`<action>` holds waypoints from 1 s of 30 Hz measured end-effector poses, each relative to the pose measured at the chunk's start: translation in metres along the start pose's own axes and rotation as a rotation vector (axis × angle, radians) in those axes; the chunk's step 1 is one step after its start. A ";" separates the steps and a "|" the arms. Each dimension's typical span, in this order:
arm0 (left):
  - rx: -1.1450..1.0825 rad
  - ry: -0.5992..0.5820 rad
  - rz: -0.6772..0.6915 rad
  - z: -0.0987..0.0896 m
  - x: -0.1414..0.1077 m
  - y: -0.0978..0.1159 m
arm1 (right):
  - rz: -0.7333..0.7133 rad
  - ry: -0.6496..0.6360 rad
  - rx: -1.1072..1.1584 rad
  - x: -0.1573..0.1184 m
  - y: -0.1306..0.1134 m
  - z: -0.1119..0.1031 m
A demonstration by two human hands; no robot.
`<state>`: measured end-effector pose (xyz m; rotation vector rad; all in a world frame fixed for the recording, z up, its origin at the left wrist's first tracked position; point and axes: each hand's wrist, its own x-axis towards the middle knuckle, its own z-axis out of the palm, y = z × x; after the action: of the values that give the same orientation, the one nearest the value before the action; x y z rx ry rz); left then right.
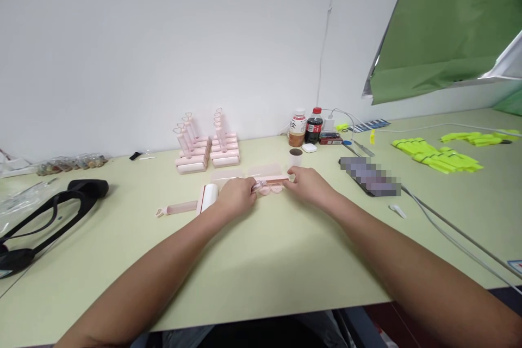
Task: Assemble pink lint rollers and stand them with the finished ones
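Observation:
Near the middle of the table, a pink strip-like part (274,179) lies between my two hands. My left hand (237,196) is closed on small pink and clear pieces at the left end of this part. At its right end, my right hand (306,184) has thumb and fingers around the tip. Two small round pink pieces (271,189) show just below the strip. Left of my left hand lies a lint roller (209,196) with a white roll and a pink handle (181,207). Behind my hands are flat, pale pink pieces (263,170).
Pink rollers with upright handles (191,157) stand in two rows by the wall. A cup (295,157), two bottles (313,126) and a white case (309,148) are behind. A phone (369,176), an earbud (397,210), cables and yellow strips (436,155) lie right, a black headset (61,217) left.

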<state>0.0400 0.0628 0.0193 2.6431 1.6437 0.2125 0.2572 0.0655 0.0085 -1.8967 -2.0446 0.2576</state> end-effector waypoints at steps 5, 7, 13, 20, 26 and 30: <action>0.027 0.000 -0.003 0.008 0.005 0.001 | -0.015 -0.014 -0.057 0.003 0.003 0.005; 0.034 0.001 -0.009 0.010 0.006 0.003 | -0.018 -0.023 -0.064 0.003 0.003 0.008; 0.045 -0.003 -0.022 0.015 0.008 0.005 | -0.016 -0.045 -0.067 0.003 0.003 0.010; 0.033 -0.010 -0.048 0.015 0.011 0.003 | 0.006 -0.059 -0.029 0.002 0.003 0.008; -0.020 -0.010 -0.049 0.010 0.009 0.003 | 0.006 -0.071 0.015 0.001 0.002 0.007; -0.137 0.036 -0.059 0.006 0.007 0.004 | 0.015 -0.029 0.051 0.001 0.002 0.004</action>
<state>0.0473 0.0676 0.0146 2.5011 1.6505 0.3592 0.2580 0.0674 0.0045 -1.8890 -2.0237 0.3401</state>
